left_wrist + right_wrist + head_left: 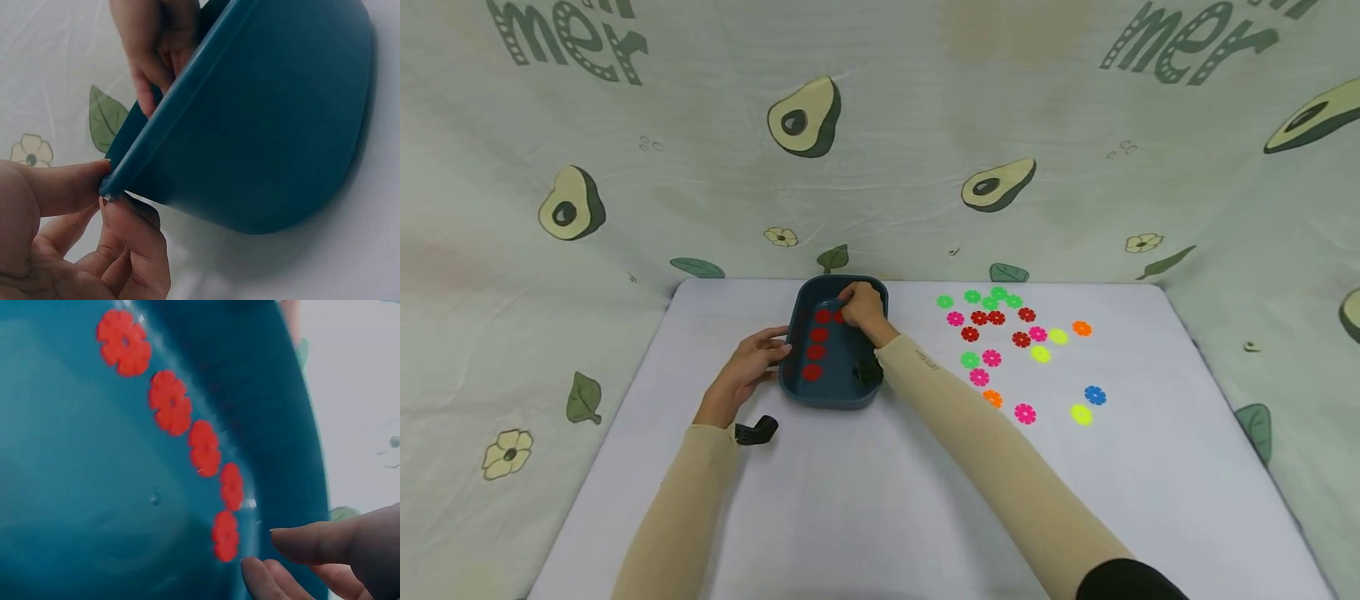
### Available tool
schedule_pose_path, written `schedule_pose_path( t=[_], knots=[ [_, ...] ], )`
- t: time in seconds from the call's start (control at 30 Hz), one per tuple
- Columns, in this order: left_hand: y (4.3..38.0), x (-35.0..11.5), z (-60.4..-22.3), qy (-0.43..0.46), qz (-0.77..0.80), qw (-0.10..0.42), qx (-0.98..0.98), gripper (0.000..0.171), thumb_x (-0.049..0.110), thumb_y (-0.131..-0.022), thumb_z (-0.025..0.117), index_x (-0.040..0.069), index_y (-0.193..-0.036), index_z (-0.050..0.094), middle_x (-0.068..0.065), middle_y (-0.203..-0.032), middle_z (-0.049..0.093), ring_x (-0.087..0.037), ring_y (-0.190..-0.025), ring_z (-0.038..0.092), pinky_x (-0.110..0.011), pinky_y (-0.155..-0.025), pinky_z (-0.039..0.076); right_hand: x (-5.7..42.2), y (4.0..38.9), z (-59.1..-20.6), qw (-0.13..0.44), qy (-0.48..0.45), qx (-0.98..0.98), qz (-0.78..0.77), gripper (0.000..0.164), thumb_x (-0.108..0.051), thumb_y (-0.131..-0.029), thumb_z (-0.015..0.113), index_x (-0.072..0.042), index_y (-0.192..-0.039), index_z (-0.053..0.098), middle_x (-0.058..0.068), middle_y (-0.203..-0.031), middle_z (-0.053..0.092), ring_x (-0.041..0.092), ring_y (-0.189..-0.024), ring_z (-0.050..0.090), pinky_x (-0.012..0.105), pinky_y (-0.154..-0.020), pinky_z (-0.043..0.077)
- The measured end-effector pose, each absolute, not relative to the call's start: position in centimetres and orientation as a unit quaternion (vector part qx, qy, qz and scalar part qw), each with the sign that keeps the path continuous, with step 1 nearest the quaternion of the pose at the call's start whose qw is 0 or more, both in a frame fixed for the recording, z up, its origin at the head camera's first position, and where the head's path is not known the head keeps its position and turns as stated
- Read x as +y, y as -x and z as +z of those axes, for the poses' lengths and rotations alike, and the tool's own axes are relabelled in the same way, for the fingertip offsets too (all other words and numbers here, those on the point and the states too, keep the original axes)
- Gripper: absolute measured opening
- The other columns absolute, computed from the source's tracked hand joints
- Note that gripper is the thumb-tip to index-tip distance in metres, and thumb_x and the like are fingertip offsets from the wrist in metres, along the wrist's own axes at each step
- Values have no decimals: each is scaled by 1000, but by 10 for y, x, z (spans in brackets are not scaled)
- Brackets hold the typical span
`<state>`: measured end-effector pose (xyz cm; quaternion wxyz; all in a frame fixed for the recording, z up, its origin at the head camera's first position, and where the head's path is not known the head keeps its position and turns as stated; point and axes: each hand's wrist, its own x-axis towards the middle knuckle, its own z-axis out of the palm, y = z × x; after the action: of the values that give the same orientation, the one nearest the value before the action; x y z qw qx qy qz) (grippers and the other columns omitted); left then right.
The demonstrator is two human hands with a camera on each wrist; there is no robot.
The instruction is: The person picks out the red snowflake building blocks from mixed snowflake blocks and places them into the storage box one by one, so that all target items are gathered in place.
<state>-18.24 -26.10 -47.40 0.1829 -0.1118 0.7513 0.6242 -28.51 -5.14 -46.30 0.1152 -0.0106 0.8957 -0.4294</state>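
A dark teal plastic tray (835, 396) with raised walls sits on the white table. Inside lie several red flower-shaped discs (812, 372), in a line along the left side and across the far end. My left hand (750, 367) is at the tray's left wall; in the left wrist view its thumb and a finger pinch the rim (159, 122). My right hand (865, 310) reaches into the far end of the tray. In the right wrist view, its thumb and fingertips (256, 575) are apart beside the last red disc (225, 536), with nothing between them.
Right of the tray, loose flower-shaped discs lie scattered: green (998, 293), dark red (996, 317), pink (1025, 413), orange (1082, 328), yellow (1081, 414) and blue (1095, 395). A patterned cloth (880, 225) with avocados hangs behind the table. A black wrist mount (757, 431) juts from the left sleeve.
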Motion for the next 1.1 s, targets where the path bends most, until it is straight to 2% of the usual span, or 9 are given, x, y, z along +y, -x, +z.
schedule_pose_path(
  t=[0.1,0.23,0.4,0.7,0.83,1.1],
  knots=[
    [183,-260,-473,111,623,186,752,59,18,-110,59,10,-164,38,-6,-132,54,-11,-103,59,-29,-83,49,-45,280,-454,109,29,888,-446,40,13,-87,59,-4,-120,76,16,-121,72,23,-91,60,30,-73,46],
    [182,-262,-472,111,622,183,754,59,17,-110,59,9,-164,37,-10,-137,54,-12,-104,59,-29,-84,49,-35,271,-442,109,66,873,-470,37,12,-90,62,0,-123,74,20,-126,70,32,-111,65,37,-87,53],
    [180,-261,-472,111,619,183,755,59,17,-110,59,8,-164,37,-8,-134,55,-11,-104,59,-29,-83,49,-9,253,-432,87,89,857,-501,32,11,-95,66,2,-126,71,21,-129,69,33,-117,67,41,-99,55],
    [181,-261,-473,100,622,186,754,60,19,-110,59,7,-164,36,-1,-127,57,-7,-99,61,-29,-83,49,58,228,-430,19,69,834,-547,33,11,-95,68,4,-128,69,23,-128,68,37,-116,70,45,-96,59],
    [182,-260,-474,102,621,187,754,60,18,-110,59,7,-164,36,1,-124,56,-6,-98,60,-28,-83,50,93,222,-435,13,55,832,-552,33,10,-96,68,6,-129,67,24,-130,66,39,-120,68,47,-98,58],
    [180,-262,-473,102,623,192,751,62,19,-110,59,8,-166,34,1,-128,55,-7,-99,59,-29,-84,48,156,214,-449,7,28,846,-532,37,9,-97,66,8,-134,63,28,-134,63,44,-123,65,43,-95,59]
  ],
)
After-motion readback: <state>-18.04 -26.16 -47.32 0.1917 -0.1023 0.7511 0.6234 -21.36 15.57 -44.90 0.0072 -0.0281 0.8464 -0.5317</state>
